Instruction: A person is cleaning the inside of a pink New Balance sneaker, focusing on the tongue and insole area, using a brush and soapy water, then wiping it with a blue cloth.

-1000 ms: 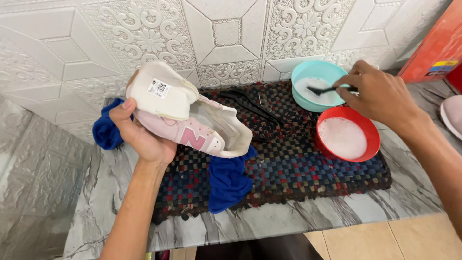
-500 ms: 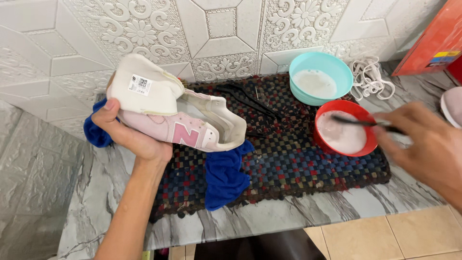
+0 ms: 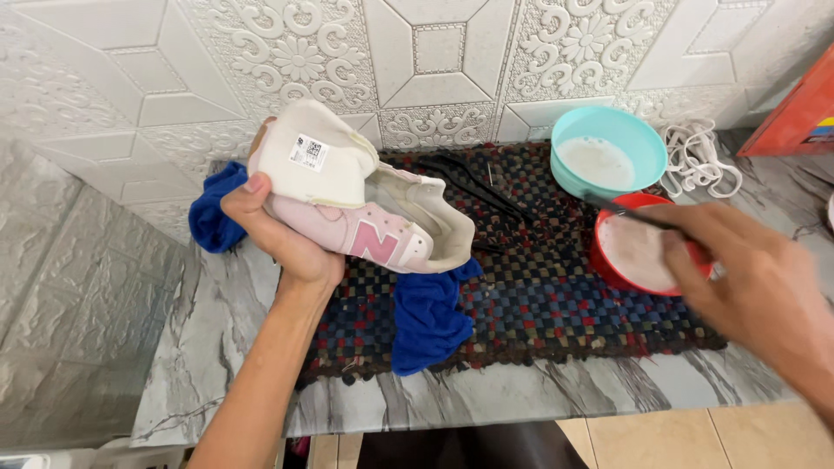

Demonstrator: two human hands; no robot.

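The desk (image 3: 521,391) runs its marbled front edge across the bottom of the view, with floor tile showing below it at the right. A bare strip of stone lies between that edge and the mat (image 3: 556,304), a dark woven one that covers the middle of the desk. More bare stone lies left of the mat, where the desk ends at a grey wall panel.

The right hand (image 3: 756,278) comes in from the lower right, blurred, its forearm cut off by the frame. It is closed around a thin dark tool (image 3: 630,213) whose tip reaches over the red bowl (image 3: 638,256); what kind of tool it is cannot be made out. The red bowl sits on the mat's right end and holds something white, and the hand hides its right rim.

The left hand (image 3: 282,234) grips the shoe (image 3: 365,204) from below, thumb pressed on its white heel. The pink and white shoe is held above the mat's left end, lying on its side, long axis left to right, heel left, toe right and dipping. A blue cloth (image 3: 426,317) lies under it, partly hidden.

Behind the red bowl stands a teal bowl (image 3: 608,156) against the embossed wall, with a white cord (image 3: 699,161) beside it.
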